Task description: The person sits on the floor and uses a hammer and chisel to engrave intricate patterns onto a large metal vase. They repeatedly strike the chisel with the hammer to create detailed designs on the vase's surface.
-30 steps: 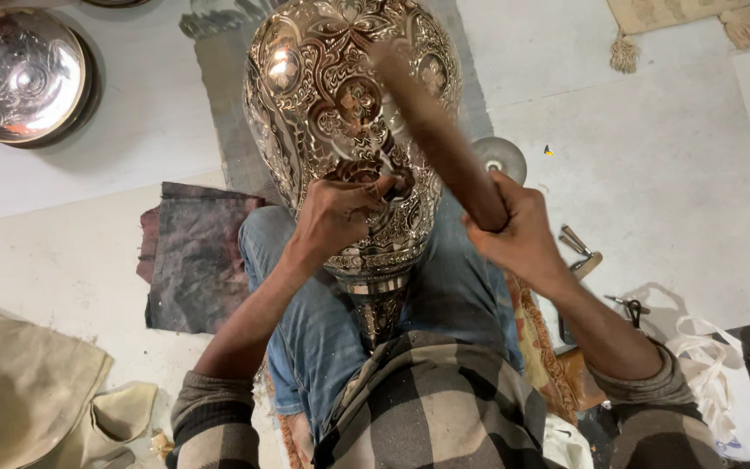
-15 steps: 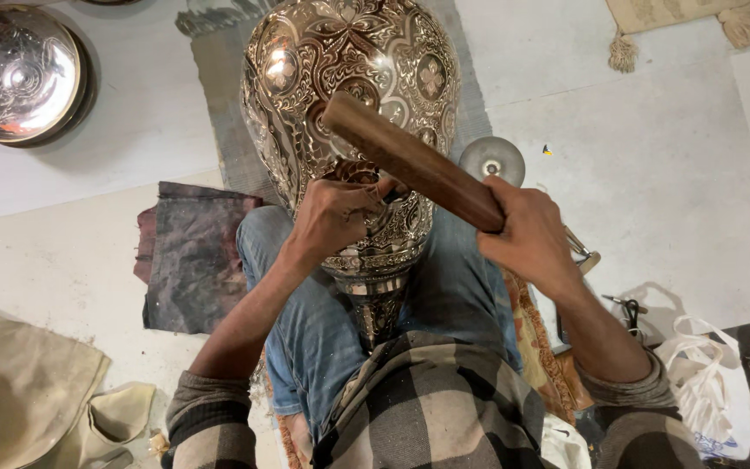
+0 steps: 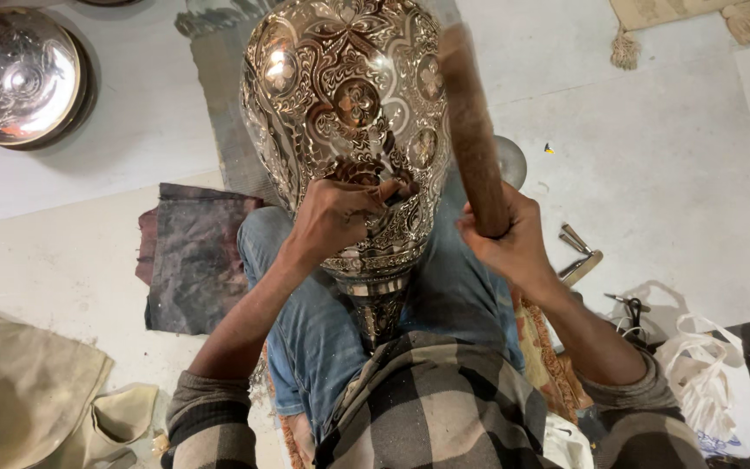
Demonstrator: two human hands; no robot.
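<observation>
I see left hand [image 3: 333, 217] pinching small tool against ornate metal vase [image 3: 349, 130] lying across lap; right hand [image 3: 503, 236] fisted round raised wooden mallet [image 3: 472, 130]. My advice: strike square, tool steady.

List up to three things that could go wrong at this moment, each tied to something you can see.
1. The wooden mallet in the right hand is raised close to the left hand, whose fingers pinch a small tool against the engraved metal vase; a stray blow might hit them.
2. The vase rests only on the lap and may roll.
3. A misplaced strike could dent its pattern.
</observation>
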